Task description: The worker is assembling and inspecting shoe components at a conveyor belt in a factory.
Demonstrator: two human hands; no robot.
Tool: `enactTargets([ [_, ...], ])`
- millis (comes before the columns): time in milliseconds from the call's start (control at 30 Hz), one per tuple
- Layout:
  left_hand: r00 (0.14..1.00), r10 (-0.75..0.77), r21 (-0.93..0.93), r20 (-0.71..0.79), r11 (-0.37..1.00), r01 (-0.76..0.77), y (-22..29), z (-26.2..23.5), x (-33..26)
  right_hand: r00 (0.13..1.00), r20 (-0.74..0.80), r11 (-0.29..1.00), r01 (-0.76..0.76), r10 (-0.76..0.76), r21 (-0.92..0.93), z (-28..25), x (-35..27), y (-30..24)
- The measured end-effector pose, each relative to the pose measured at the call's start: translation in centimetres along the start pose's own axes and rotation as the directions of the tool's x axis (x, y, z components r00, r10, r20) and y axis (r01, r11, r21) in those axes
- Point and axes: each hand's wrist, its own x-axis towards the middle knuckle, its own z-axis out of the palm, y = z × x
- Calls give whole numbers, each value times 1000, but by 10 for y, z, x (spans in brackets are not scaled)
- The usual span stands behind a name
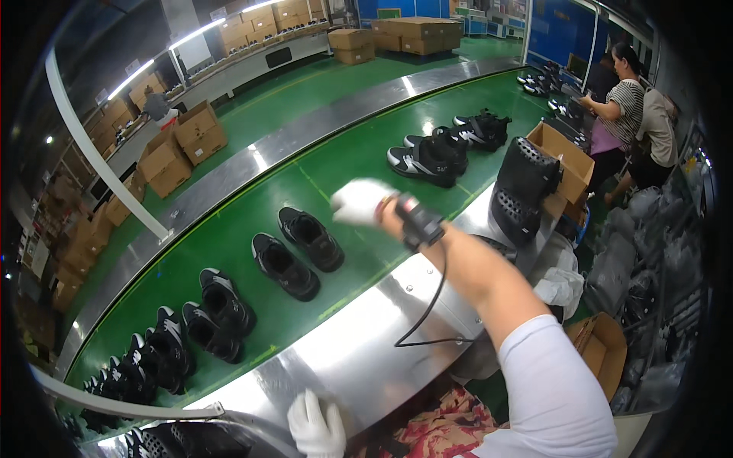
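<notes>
My right hand (360, 201), in a white glove, reaches out over the green conveyor belt. Motion smears its fingers, so I cannot make out a grip. Closest to it are a black shoe with a pale toe (311, 239) and its mate (284, 267), both standing on the belt apart from the hand. Also white-gloved, my left hand (315, 427) lies by the near metal ledge (359, 328) with its fingers stretched out and nothing visible in them. A dark device (416, 221) with a cable is strapped to my right wrist.
More black shoes (217, 313) line the belt to the left, and another group (447, 153) stands farther right. Black perforated objects (527, 187) rest on the ledge by an open carton (563, 160). Two people (630, 114) stand at the right; a metal rail (114, 412) crosses the lower left.
</notes>
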Motion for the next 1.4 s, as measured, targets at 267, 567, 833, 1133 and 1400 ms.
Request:
enactTargets([
  [267,991,-61,192,118,981,38,3,17,-45,828,20,769,-512,561,-383,-14,-25,280],
  [567,979,-102,214,178,975,62,14,11,-35,743,168,747,-663,648,46,-16,-25,272],
  [833,984,-87,84,156,994,75,17,-1,-14,919,82,908,-361,385,-215,-25,-46,82],
  [1133,939,-294,-500,179,795,345,48,43,40,982,181,989,20,-46,143,-24,-242,-96],
  [1400,881,-348,-573,320,669,473,53,33,68,934,-352,924,189,-64,332,-5,-303,-63],
])
